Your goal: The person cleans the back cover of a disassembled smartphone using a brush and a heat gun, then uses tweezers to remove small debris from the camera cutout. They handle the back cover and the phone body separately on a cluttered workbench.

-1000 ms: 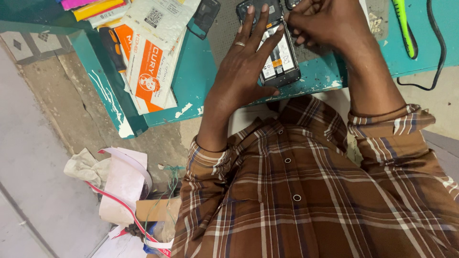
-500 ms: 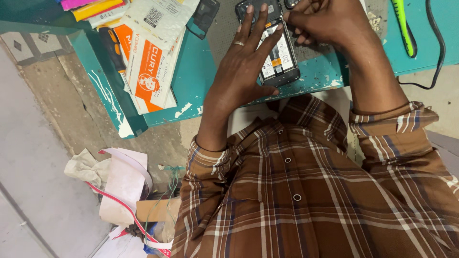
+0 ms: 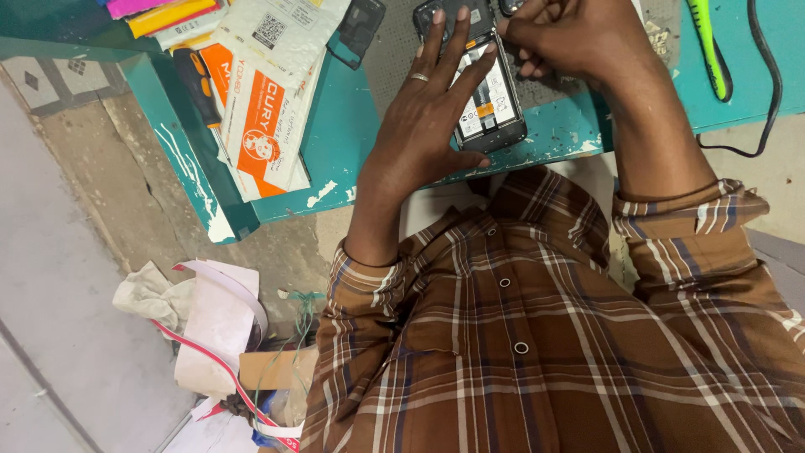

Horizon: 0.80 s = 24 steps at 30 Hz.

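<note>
- Teal bench carries an opened phone, long axis running away from the person.
- Left hand lies flat, fingers spread, pressing the phone.
- Right hand, fingers curled together, pinches at the phone's far end.

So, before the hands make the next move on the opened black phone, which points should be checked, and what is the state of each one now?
1. Opened black phone with its back cover off lies flat on the grey mat: ok.
2. Left hand presses the phone down: ok.
3. Right hand is at the phone's top end: ok.
4. Tool in the right hand: cannot tell, fingers hide it.
5. Phone is clear of the teal table edge: not ok, its lower end is close to the edge.
</note>
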### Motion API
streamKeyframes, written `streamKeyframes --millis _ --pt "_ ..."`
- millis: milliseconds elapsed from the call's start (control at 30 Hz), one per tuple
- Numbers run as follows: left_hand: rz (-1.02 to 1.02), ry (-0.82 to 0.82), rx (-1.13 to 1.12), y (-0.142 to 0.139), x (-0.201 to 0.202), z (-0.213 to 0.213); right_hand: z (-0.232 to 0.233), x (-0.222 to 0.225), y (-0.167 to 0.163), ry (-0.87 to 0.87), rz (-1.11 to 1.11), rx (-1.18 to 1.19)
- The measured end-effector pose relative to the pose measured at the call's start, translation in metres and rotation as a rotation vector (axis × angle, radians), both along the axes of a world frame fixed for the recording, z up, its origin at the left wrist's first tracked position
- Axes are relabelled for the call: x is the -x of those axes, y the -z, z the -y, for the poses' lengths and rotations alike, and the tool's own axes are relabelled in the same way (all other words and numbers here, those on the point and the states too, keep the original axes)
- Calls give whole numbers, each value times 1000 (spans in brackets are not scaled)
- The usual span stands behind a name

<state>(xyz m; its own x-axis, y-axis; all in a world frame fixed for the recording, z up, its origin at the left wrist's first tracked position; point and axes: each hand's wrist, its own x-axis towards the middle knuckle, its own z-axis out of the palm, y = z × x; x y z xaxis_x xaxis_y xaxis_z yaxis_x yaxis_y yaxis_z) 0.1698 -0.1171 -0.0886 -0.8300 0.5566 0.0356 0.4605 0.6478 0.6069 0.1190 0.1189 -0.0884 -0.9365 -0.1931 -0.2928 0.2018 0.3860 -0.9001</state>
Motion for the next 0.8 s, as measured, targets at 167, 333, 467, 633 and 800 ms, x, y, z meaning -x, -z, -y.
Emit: streamKeyframes --millis 167,333,467,633,800 --pt "8 -1 -20 -2 1 0 -1 4 5 -14 -26 23" --pt "26 28 -27 -17 0 2 -1 1 7 -13 -74 59" --pt "43 53 -57 -27 4 1 -23 -28 4 12 -303 99" --pt "64 43 -50 -27 6 2 -77 -66 -9 271 -437 -6" --pt "66 45 -40 -22 5 1 -93 -57 -17 214 -538 -253"
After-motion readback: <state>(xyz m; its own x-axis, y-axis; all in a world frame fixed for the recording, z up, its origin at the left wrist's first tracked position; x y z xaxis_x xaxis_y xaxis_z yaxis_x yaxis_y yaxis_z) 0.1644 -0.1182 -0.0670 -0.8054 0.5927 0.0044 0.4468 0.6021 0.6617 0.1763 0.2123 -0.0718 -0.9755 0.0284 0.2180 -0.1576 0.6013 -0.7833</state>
